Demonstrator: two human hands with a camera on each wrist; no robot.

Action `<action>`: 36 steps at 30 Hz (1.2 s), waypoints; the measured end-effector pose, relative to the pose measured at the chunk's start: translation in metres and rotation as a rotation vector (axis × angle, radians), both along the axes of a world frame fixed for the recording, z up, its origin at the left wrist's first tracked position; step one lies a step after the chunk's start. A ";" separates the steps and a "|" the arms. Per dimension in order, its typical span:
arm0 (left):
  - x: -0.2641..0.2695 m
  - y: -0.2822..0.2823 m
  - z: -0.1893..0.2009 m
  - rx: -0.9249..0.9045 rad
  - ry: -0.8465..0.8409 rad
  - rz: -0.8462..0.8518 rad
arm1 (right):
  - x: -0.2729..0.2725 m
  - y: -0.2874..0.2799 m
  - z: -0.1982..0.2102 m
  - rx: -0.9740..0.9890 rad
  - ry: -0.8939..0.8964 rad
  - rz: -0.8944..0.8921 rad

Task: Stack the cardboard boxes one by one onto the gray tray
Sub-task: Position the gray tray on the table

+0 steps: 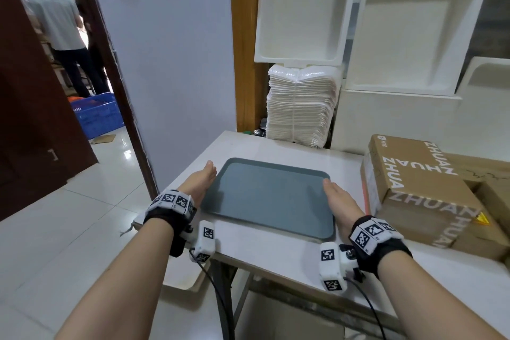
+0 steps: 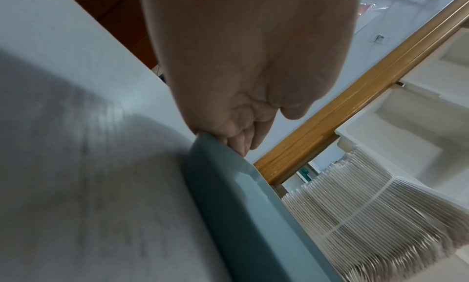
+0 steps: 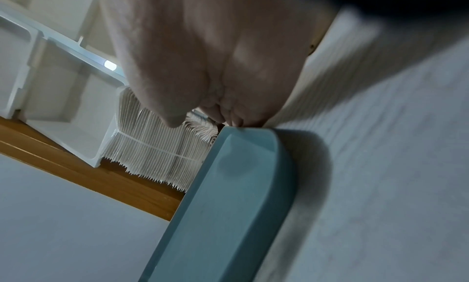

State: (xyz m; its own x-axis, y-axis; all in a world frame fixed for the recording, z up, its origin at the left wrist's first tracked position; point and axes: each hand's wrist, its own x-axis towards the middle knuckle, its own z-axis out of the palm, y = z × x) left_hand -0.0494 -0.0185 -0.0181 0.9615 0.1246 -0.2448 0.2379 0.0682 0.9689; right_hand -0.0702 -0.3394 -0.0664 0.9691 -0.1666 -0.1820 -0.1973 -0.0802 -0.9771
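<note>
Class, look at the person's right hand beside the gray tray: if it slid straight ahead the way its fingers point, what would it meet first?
Probably nothing on the table: the right hand points along the gray tray rim toward the wrapped white stack behind; depth is unclear.

I see a pale wall [image 1: 171, 63] at upper centre, a dark door [image 1: 33, 107] at left, white floor tiles [image 1: 63, 229] at lower left, and a white worktop [image 1: 276, 251].
</note>
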 end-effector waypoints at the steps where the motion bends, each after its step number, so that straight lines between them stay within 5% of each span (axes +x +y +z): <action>1: -0.003 -0.001 0.001 0.018 0.001 0.002 | 0.003 -0.005 -0.007 -0.008 0.002 0.004; 4: -0.015 -0.007 0.004 0.007 0.015 -0.069 | 0.003 -0.011 -0.015 -0.043 0.014 -0.004; 9: -0.026 -0.011 0.004 0.070 0.009 -0.066 | -0.042 0.006 0.028 -0.115 0.006 -0.004; 24: -0.041 -0.026 -0.002 0.116 0.018 -0.160 | -0.059 -0.015 0.017 -0.174 0.065 -0.019; 31: -0.021 -0.030 0.012 0.225 -0.003 -0.167 | -0.060 -0.010 0.055 -0.314 0.044 0.020; 36: -0.045 -0.098 0.066 0.166 -0.115 -0.306 | -0.064 -0.013 0.088 -0.271 -0.021 0.039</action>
